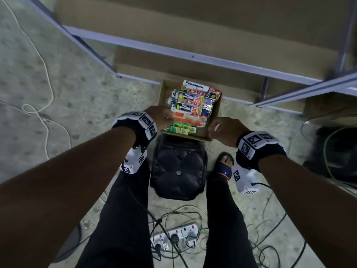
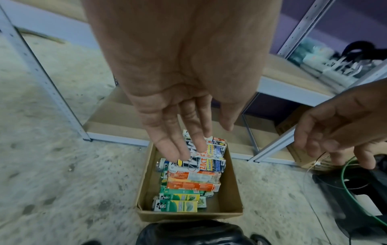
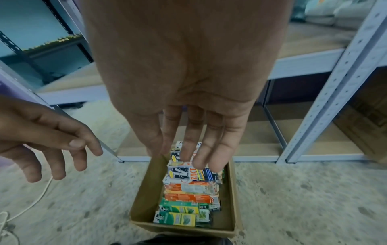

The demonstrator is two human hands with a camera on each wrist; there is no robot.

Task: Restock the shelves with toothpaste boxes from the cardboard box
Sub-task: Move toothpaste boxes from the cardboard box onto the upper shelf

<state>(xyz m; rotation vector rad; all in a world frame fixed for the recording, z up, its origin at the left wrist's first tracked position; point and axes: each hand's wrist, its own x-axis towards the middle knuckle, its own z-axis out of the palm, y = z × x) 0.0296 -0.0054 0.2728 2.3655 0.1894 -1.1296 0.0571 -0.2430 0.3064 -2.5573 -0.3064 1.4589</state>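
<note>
Both hands — left hand (image 1: 161,116) and right hand (image 1: 225,129) — are hanging empty, fingers loose, above the cardboard box (image 1: 164,89), seemingly readying to lift toothpaste boxes (image 1: 193,105).

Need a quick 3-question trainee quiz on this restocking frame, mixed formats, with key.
1. True or false: the left hand already holds a toothpaste box.
2. Multiple choice: where does the cardboard box sit? A) on the lowest shelf B) on the floor in front of the shelf unit C) on the black stool
3. Fill in: the toothpaste boxes nearest the person are mainly ____ in colour.

Key
1. False. Both the left hand and the right hand hang over the box with straight fingers and hold nothing.
2. B. The black stool stands just behind it, between the person's legs.
3. Green: the green toothpaste boxes lie at the near end, orange ones behind them.
</note>
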